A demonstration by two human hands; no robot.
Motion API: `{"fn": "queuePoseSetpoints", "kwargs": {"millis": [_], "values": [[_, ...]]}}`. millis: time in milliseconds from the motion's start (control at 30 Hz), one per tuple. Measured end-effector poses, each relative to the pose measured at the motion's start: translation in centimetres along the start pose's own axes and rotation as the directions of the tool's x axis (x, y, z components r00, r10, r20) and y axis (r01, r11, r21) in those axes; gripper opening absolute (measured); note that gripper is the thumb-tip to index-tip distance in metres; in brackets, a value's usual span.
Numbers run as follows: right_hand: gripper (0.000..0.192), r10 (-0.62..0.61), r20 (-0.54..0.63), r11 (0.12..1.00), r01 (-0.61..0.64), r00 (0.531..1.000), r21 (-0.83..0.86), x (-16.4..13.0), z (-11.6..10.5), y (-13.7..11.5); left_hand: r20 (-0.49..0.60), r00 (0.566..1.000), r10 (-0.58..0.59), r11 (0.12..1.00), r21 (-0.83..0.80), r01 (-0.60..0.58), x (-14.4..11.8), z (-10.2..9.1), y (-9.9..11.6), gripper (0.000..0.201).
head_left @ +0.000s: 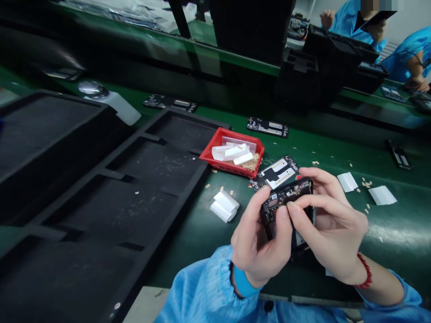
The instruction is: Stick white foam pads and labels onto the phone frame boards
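Note:
Both my hands hold one opened phone body, black, with its circuit board showing at the top. My left hand grips it from the left and below. From the right, my right hand wraps around it, the forefinger and thumb pressing on the board near the top. A second opened phone body lies flat on the green mat just behind them. A red bin with white strips and small tan bits stands to the left of that one.
A large black foam tray with empty compartments fills the left side. Folded white pieces lie near my left hand, two more white pieces to the right. Other phone boards lie on the belt. Co-workers in blue sit at the far right.

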State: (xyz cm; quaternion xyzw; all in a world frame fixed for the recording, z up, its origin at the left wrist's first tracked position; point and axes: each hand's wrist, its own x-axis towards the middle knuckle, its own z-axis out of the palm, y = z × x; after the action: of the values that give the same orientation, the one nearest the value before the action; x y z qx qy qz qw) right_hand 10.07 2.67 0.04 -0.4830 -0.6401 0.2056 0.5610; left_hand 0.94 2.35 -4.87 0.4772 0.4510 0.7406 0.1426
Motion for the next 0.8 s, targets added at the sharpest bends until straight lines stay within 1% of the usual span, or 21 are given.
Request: {"fn": "queuePoseSetpoints", "kwargs": {"millis": [67,267,400,567,700,800], "values": [[0.015,-0.001,0.014,1.000,0.001,1.000,0.005,0.0,-0.1,0.0,-0.011,1.000,-0.001,1.000,0.020,0.001,0.3,0.1,0.1,0.055],[0.020,0.001,0.118,0.997,-0.010,0.993,0.075,0.2,-0.9,-0.1,-0.017,1.000,0.005,0.999,0.036,-0.004,0.5,0.1,0.2,0.051],[0.020,-0.011,0.116,0.996,0.001,0.993,0.091,0.3,-1.1,-0.1,-0.019,1.000,-0.006,1.000,0.019,0.006,0.5,0.1,0.2,0.053],[0.020,0.001,0.116,0.995,-0.012,0.993,0.100,0.5,-1.2,0.0,-0.039,0.999,-0.014,1.000,0.028,0.015,0.7,0.1,0.4,0.049],[0.020,0.075,0.130,0.983,-0.096,0.989,0.158,0.5,-1.0,0.4,-0.034,0.999,-0.019,0.998,0.057,0.021,0.5,0.1,0.4,0.047],[0.020,0.116,0.085,0.979,-0.128,0.990,0.156,0.4,-0.6,0.7,-0.030,0.999,-0.038,0.997,0.065,0.040,0.5,0.1,0.3,0.047]]}}
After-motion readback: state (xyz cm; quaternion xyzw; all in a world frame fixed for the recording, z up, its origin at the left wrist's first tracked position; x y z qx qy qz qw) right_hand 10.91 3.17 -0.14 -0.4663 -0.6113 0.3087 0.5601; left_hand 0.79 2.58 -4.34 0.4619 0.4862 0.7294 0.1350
